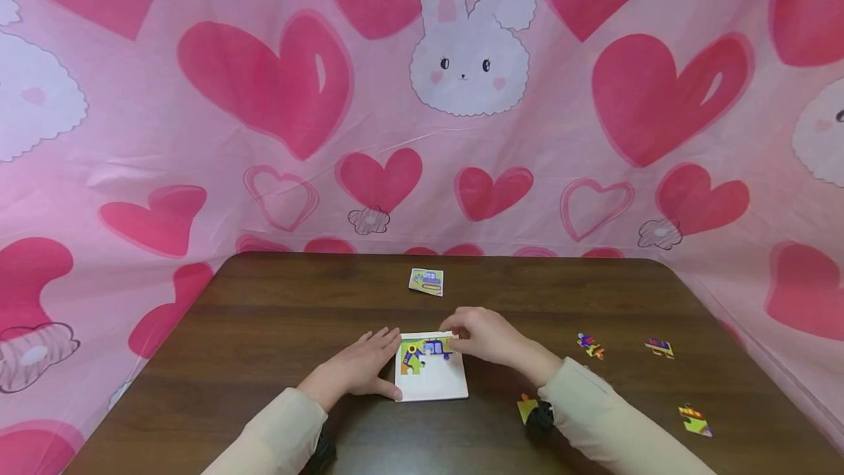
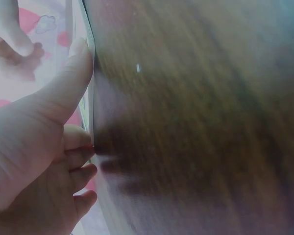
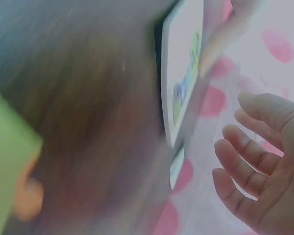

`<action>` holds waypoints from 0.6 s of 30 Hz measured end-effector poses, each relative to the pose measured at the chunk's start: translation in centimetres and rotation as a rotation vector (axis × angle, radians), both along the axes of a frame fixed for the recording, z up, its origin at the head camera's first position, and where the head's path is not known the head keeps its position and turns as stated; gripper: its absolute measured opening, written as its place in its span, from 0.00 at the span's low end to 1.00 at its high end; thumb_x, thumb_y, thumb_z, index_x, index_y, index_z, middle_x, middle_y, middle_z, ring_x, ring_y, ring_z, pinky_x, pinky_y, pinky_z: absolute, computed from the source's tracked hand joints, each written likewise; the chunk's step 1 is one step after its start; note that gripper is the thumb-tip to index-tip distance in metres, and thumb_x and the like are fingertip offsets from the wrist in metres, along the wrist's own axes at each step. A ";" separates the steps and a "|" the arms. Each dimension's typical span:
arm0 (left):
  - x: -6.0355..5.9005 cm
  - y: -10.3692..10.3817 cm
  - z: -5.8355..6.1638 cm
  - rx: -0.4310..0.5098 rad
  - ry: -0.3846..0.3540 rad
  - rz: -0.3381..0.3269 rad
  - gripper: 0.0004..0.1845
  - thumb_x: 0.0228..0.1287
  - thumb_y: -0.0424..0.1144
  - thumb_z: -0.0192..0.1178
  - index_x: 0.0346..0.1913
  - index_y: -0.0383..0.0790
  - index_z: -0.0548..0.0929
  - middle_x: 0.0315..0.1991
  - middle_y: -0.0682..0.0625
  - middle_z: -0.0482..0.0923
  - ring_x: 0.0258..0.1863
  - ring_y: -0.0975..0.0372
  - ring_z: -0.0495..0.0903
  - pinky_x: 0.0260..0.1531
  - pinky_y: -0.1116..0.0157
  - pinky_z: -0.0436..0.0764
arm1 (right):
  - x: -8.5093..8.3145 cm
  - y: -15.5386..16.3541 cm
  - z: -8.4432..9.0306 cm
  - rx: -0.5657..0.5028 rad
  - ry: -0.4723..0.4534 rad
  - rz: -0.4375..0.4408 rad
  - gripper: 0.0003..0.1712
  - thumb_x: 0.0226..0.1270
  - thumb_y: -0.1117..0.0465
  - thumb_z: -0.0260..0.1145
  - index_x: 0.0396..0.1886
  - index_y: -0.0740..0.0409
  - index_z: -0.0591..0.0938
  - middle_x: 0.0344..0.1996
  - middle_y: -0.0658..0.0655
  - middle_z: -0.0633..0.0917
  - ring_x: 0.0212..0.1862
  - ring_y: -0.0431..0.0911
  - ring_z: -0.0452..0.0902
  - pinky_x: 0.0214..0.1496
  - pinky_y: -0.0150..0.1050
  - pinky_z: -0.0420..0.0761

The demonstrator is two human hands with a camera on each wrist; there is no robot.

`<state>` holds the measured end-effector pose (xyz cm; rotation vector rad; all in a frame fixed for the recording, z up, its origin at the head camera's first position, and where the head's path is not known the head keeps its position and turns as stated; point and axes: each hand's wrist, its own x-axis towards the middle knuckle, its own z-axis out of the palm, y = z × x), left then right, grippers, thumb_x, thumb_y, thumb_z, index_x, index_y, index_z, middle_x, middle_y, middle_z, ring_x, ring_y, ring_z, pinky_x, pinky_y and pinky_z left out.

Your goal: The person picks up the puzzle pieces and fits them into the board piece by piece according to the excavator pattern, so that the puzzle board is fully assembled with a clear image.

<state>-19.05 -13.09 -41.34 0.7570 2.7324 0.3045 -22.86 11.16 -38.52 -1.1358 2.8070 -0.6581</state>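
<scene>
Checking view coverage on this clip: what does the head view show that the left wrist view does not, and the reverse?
Only the head view: the right hand at the puzzle tray's far right corner, placed pieces in the tray, loose pieces on the table, and a small picture card.

Only the left wrist view: a close look at the left thumb laid along the tray's edge, with curled fingers meeting it lower down.

Both: the left hand against the puzzle tray, and dark wood tabletop.
</scene>
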 end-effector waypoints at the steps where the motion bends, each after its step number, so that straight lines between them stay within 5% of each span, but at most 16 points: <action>1: 0.0 0.0 0.0 -0.004 0.002 0.000 0.50 0.47 0.61 0.65 0.67 0.32 0.62 0.69 0.42 0.55 0.68 0.51 0.51 0.64 0.52 0.50 | -0.1 0.6 0.1 -0.010 0.006 -0.015 0.12 0.55 0.61 0.71 0.41 0.56 0.85 0.30 0.47 0.80 0.27 0.39 0.70 0.29 0.33 0.74; 18: 0.1 0.0 -0.2 -0.003 0.012 -0.004 0.50 0.46 0.61 0.64 0.67 0.32 0.62 0.69 0.42 0.55 0.68 0.51 0.51 0.64 0.52 0.51 | -1.2 12.2 0.1 -0.132 0.059 -0.175 0.15 0.54 0.64 0.70 0.42 0.62 0.82 0.29 0.48 0.80 0.33 0.42 0.74 0.34 0.39 0.77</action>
